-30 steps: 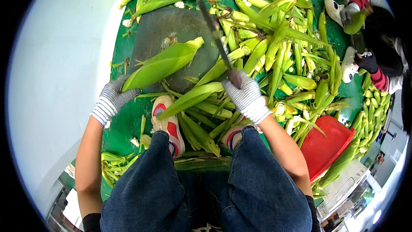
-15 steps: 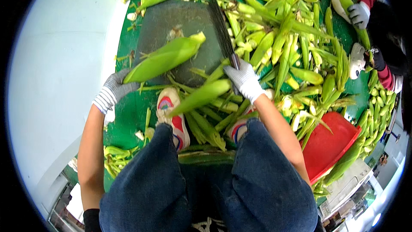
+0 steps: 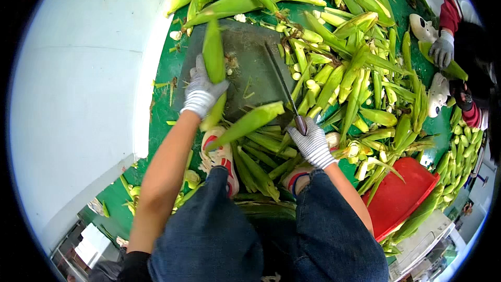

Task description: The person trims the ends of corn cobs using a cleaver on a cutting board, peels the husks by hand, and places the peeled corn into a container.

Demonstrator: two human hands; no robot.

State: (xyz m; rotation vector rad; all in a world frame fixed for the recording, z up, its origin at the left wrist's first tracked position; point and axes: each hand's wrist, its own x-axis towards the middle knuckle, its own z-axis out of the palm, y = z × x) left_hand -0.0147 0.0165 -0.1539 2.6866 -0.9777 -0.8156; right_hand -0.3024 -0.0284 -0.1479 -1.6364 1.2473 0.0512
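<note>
My left hand (image 3: 204, 87), in a striped grey-white glove, is closed round a green ear of corn (image 3: 213, 49) still in its husk. The ear stands lengthwise over the left side of a dark board (image 3: 263, 68), its lower end reaching down toward my shoe. In my right hand (image 3: 311, 142), gloved alike, is the dark handle of a knife (image 3: 282, 79). Its long, thin blade points away and slightly left, over the board's right edge. Between my feet, other husked ears (image 3: 250, 122) lie heaped, one resting above my left shoe (image 3: 218, 151).
Unpeeled ears (image 3: 235, 5) lie beyond the board. A pile of ears, leaves and cut ends (image 3: 349, 68) covers the right side, near a red plastic scoop or bin (image 3: 402, 196). At far right, a person's gloved hand (image 3: 442, 51) holds an ear. A white wall (image 3: 94, 73) stands left.
My left hand has moved right and forward over the board, and the ear has swung from slanting to nearly upright. The knife has turned and moved slightly right and nearer.
</note>
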